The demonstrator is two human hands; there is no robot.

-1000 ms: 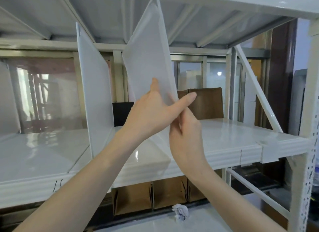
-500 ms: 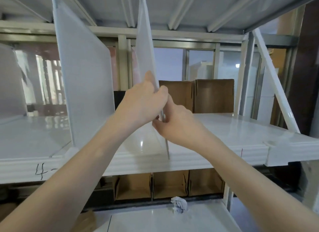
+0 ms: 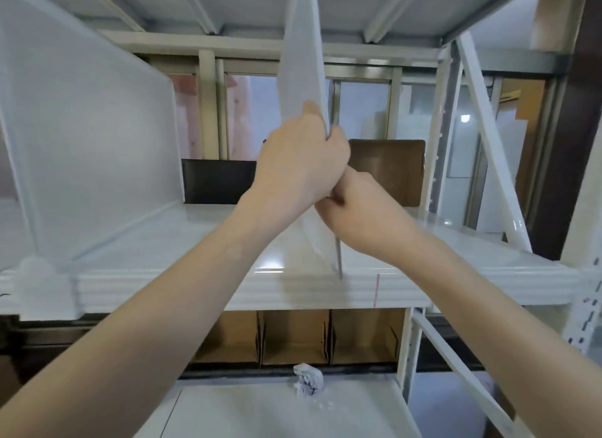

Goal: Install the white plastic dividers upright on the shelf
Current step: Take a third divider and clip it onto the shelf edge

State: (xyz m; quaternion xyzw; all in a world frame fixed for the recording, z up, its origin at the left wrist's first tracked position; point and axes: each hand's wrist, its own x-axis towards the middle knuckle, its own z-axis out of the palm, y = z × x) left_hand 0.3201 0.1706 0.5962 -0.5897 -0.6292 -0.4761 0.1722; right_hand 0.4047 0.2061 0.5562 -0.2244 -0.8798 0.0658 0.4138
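Note:
A white plastic divider (image 3: 301, 62) stands nearly upright and edge-on over the white shelf (image 3: 202, 242), its lower front corner at the shelf's front lip and its top reaching the underside of the shelf above. My left hand (image 3: 296, 173) grips its front edge at mid height, fingers curled round it. Just below, my right hand (image 3: 361, 209) pinches the same edge. Another white divider (image 3: 94, 157) stands upright on the shelf to the left.
A slanted white brace (image 3: 488, 137) and a perforated post (image 3: 586, 307) frame the shelf's right end. Brown cardboard boxes (image 3: 391, 170) stand behind the shelf, with cardboard bins (image 3: 293, 336) beneath it. A crumpled paper ball (image 3: 308, 379) lies on the lower shelf.
The held divider has turned from a tilted, face-on pose to nearly upright and edge-on, its bottom now down at the shelf's front lip. Both hands kept their hold, and the view moved closer.

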